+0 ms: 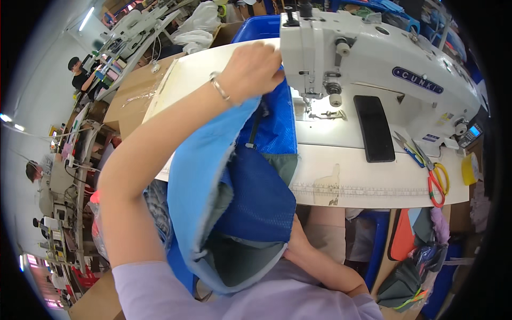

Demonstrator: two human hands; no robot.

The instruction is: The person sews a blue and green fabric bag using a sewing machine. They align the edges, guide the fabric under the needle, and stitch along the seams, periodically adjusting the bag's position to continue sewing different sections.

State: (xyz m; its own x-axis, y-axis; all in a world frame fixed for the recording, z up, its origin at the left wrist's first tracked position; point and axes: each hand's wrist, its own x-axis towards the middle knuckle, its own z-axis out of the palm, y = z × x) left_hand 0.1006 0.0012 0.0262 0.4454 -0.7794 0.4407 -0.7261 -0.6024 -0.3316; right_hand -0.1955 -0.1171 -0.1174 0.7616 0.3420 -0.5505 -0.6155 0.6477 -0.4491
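Observation:
A partly sewn blue bag (256, 197), with light blue outer fabric, dark blue mesh and grey-green lining, lies across the table's front edge and hangs over my lap. Its mouth gapes toward me. My left hand (252, 70) is raised above the bag's far end, beside the head of a white sewing machine (362, 50). Its fingers are curled in; anything between them is hidden. Low at the bag's right edge, my right hand (297, 240) grips the fabric, its fingertips covered by it. The machine's presser foot (308, 106) stands just right of the bag's far part.
On the white table (341, 154) lie a black phone (374, 128), red-and-yellow-handled scissors (437, 184), smaller snips (409, 152) and a yellow tape roll (470, 169). A blue bin (258, 29) stands behind. Fabric pieces (402, 282) lie at lower right. Other people work far left.

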